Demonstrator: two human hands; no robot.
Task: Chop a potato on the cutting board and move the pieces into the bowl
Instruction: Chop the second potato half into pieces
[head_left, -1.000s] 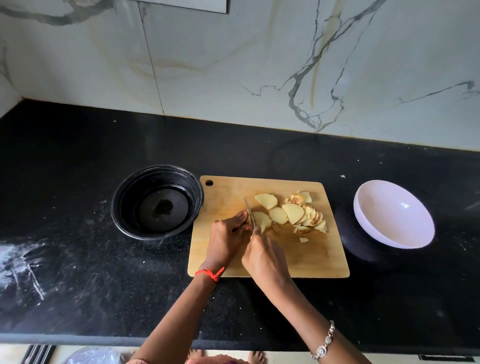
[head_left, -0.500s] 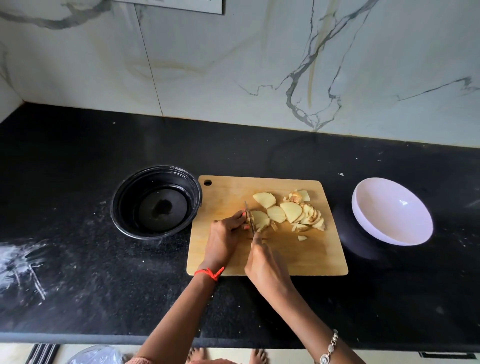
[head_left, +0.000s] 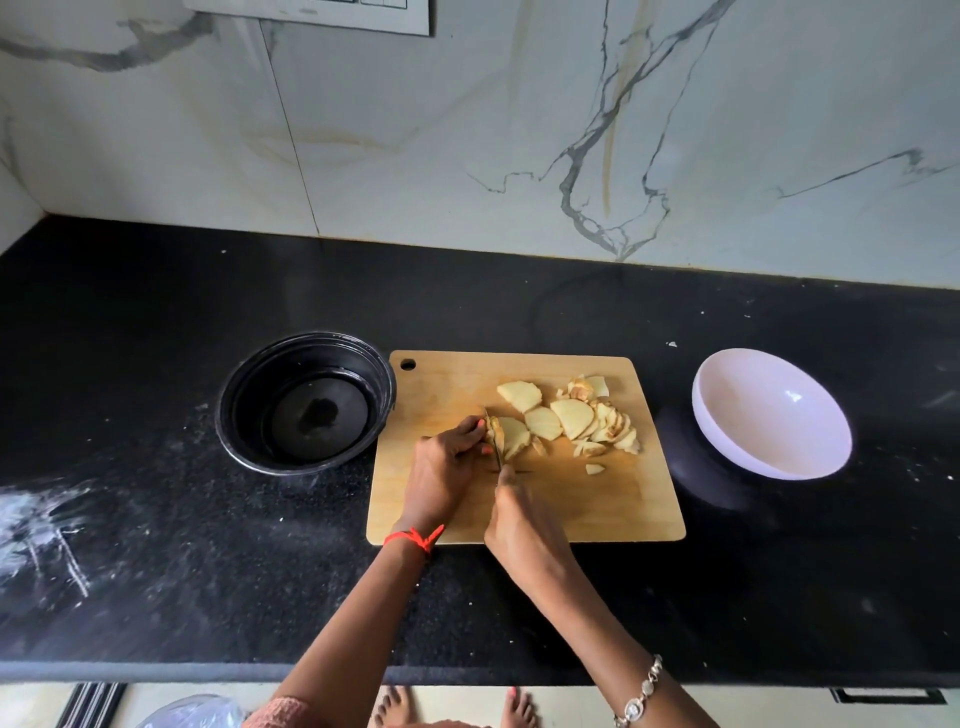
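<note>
A wooden cutting board lies on the black counter. Several pale potato slices are spread over its far right part. My left hand holds the last small potato piece with curled fingertips. My right hand grips a knife, its thin blade standing against that piece just right of my left fingertips. The knife handle is hidden in my fist. A white bowl stands empty right of the board.
A black bowl sits against the board's left edge. White powdery smears mark the counter at the left. A marble wall backs the counter, and the counter's front edge runs below my arms.
The knife blade and my left fingertips have shifted slightly left along the potato piece, and another slice lies beside the blade. The camera view has tilted a little.
</note>
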